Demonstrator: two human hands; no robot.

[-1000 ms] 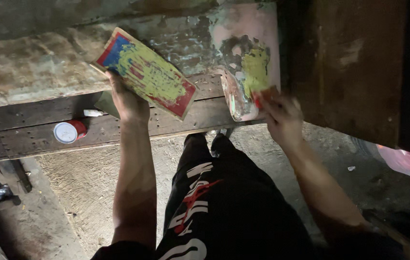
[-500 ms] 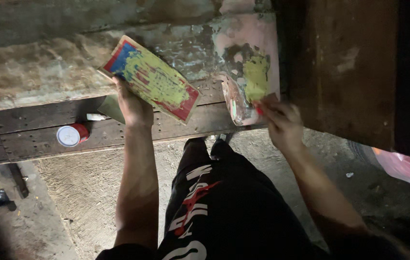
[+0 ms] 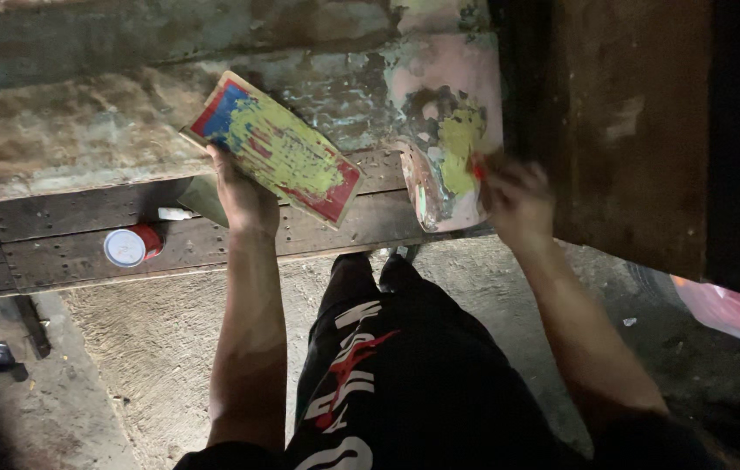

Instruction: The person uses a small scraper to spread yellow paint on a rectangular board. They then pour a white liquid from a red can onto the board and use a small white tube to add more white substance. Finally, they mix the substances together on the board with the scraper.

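My left hand (image 3: 244, 198) grips the lower edge of a flat rectangular board (image 3: 276, 146) and holds it tilted. The board is red and blue at its edges and smeared with yellow-green paste. My right hand (image 3: 518, 196), blurred by motion, is closed on the red handle of a wide scraper (image 3: 422, 193). The scraper's blade rests against a pink patch (image 3: 452, 96) on the worn surface. A yellow-green smear (image 3: 459, 139) sits on that patch just above the hand.
A dark wooden plank (image 3: 65, 261) runs across below the worn teal surface. On it stand a red can with a white lid (image 3: 130, 245) and a small white piece (image 3: 175, 213). A dark wood panel (image 3: 631, 130) rises at right, with a pink bag (image 3: 726, 309) below it. My legs in black trousers (image 3: 405, 365) stand on the concrete floor.
My right hand with the scraper has shifted slightly up and right along the pink patch. My left hand still holds the board in about the same spot.
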